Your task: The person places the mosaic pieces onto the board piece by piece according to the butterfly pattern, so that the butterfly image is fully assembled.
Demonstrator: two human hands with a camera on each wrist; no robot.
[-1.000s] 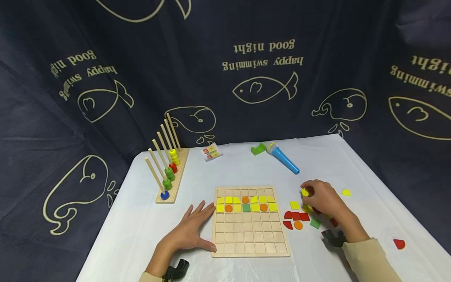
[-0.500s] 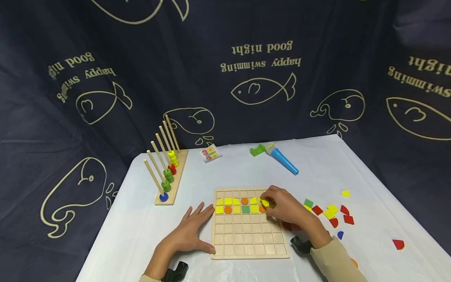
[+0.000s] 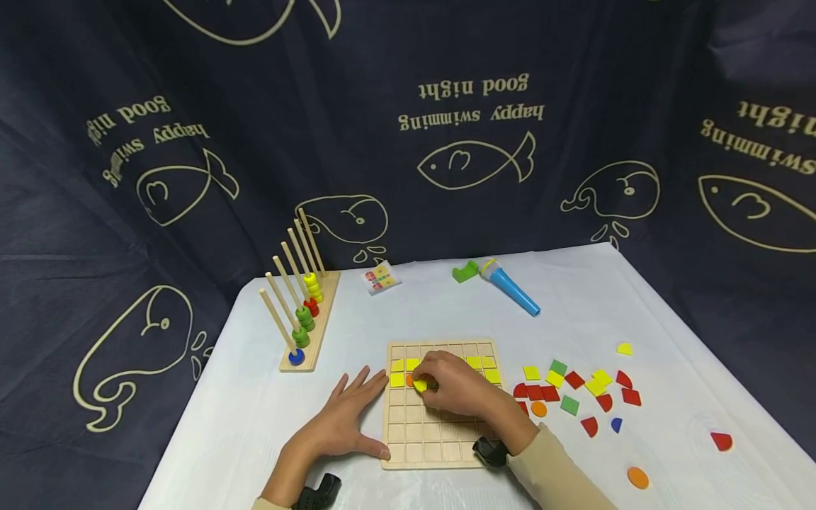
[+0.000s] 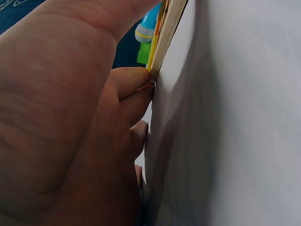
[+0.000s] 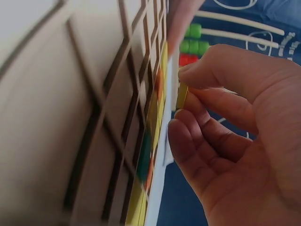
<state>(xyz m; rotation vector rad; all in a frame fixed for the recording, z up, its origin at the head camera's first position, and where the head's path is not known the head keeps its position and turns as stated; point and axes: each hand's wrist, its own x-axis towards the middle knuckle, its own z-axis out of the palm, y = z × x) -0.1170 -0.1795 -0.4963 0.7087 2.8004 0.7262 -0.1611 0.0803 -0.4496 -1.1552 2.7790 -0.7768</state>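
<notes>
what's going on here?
A person is working on a wooden grid board. Their right hand pinches a yellow piece in its grip above the board, not yet set in a cell. The left hand lies on the table with its fingers spread, thumb and index finger at the board's left edge. Yellow pieces already sit in two rows toward the far side; more loose pieces in several colours lie to the right.
</notes>
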